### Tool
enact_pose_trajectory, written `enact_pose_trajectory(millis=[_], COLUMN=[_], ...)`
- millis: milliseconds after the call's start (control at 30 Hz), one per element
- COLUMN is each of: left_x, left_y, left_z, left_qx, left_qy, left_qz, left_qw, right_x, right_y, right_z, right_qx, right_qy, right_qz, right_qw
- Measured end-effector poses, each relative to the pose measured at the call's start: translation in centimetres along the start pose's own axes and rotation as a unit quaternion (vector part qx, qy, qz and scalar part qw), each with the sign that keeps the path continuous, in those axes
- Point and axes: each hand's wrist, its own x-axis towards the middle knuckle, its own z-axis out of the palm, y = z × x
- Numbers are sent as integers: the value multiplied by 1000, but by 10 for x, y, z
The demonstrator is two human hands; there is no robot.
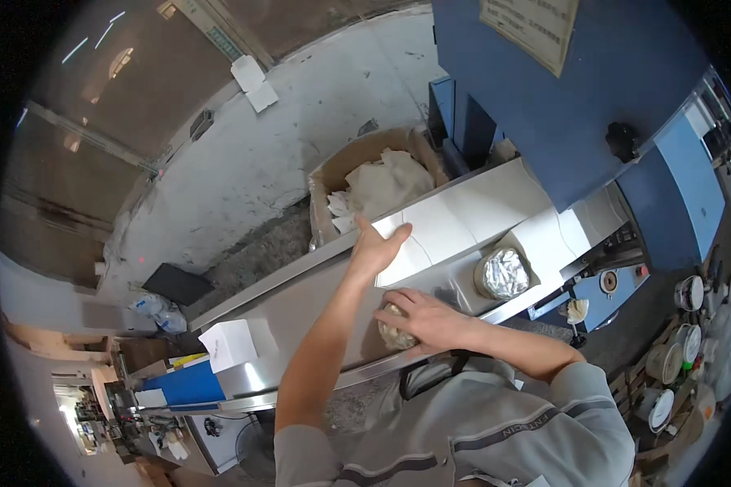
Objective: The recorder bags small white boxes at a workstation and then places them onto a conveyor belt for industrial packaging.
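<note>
My left hand [375,250] is at the far edge of the metal bench, at the near end of a long white strip of sheet [455,213]. Its thumb and fingers are spread apart, and a corner of the sheet shows between them. Over the top of a small round, pale object [395,334] lies my right hand [430,320], fingers curled round it. The hand hides much of that object, so I cannot tell its kind. Farther right on the bench stands a round, shiny object that looks foil-covered [503,273].
The long metal bench [292,299] runs from lower left to a blue machine [560,97] at upper right. Behind it stands a cardboard box [323,195] with pale sheets inside. A folded white card [229,345] and a blue panel [184,388] are at the left.
</note>
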Motion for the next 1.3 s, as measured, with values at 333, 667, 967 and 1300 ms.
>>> enact_pose_trajectory(millis=[333,667,967,1300], left_x=[14,-5,-101,-154], left_y=[-12,-129,-341,-207], left_z=[10,-45,-172,-120], left_qx=[13,-369,-426,495], left_qy=[21,11,97,156], left_qz=[4,38,-9,233], left_qw=[1000,929,900,822], right_x=[-32,-1,14,26], right_y=[15,27,23,5], right_z=[-64,-38,-33,-32], right_qx=[210,530,472,433], right_qy=[117,144,168,157], right_qz=[56,224,279,306], right_qw=[969,805,819,833])
